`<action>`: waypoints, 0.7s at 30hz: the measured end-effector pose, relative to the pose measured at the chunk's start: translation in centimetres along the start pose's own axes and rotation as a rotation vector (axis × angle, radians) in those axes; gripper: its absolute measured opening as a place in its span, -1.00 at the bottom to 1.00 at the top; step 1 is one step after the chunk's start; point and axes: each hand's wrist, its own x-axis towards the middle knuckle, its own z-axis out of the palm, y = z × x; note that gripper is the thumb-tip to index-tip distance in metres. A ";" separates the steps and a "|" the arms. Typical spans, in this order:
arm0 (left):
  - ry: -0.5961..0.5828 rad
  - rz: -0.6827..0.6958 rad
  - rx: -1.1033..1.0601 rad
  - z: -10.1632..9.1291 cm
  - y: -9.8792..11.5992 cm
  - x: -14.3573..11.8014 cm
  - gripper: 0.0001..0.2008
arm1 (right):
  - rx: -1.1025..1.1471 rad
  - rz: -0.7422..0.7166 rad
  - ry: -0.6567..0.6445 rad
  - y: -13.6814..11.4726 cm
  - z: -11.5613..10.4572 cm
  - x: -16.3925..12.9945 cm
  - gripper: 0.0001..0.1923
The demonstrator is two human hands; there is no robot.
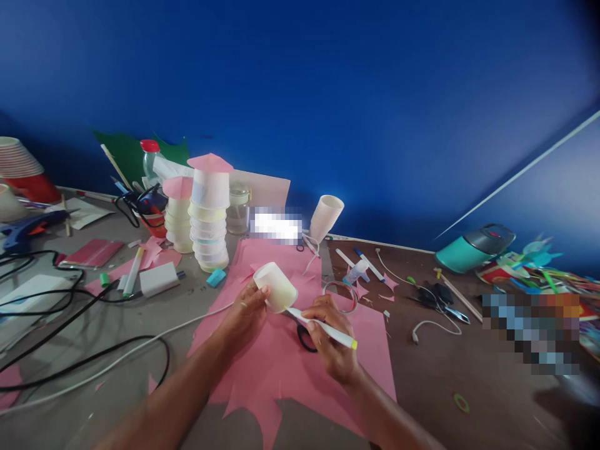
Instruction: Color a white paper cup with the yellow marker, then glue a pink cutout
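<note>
Two bare forearms are being extended from the bottom edge of the view over a large sheet of pink craft paper [285, 369], whose near edge is already cut into jagged points. The left hand [246, 309] is being closed around a small pale-yellow paper cup [276, 286], which is being held tipped on its side, just above the pink sheet, with its open mouth turned up and to the left. The right hand [330, 337] is being wrapped around a white marker pen with a yellow end cap [323, 326], and the pen's tip is being pressed against the cup's base.

A pair of black-handled scissors [304, 337] is lying on the sheet directly under the right hand, partly hidden by it.

Several risks are being run, as far as can be judged. The cup is thin and is being gripped only by the fingertips, so its wall is likely to be dented, or the cup rolled, if the pen is pushed too hard. A line drawn on such a curved surface is liable to be smeared by the nearby fingers. The scissors may be knocked by the right wrist. Behind, a tall stack of pale cups topped with a pink paper cone [209, 212] is standing near the sheet's far edge, and could be toppled if the paper is dragged.
</note>
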 end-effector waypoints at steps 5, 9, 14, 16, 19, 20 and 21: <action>0.005 -0.029 0.049 0.9 0.6 -0.3 -0.53 | 0.080 0.037 -0.010 0.1 -0.1 -0.2 -0.83; 0.001 -0.046 0.075 1.4 0.9 -0.6 -0.51 | 0.073 0.031 -0.026 0.2 0.0 -0.2 -0.83; 0.003 -0.045 0.085 1.5 0.9 -0.6 -0.54 | 0.055 -0.019 -0.038 0.2 0.0 -0.1 -0.83; 0.000 -0.043 0.082 1.3 0.7 -0.6 -0.57 | 0.047 -0.032 -0.035 0.1 0.0 -0.1 -0.84; 0.013 -0.051 0.044 0.8 0.4 -0.4 -0.61 | 0.061 0.004 0.022 0.0 0.0 -0.2 -0.85; 0.018 -0.057 0.022 0.6 0.2 -0.4 -0.62 | 0.070 0.034 0.055 0.0 -0.1 -0.2 -0.85; 0.024 -0.067 0.005 0.3 0.1 -0.4 -0.64 | 0.080 0.069 0.089 0.1 -0.1 -0.2 -0.85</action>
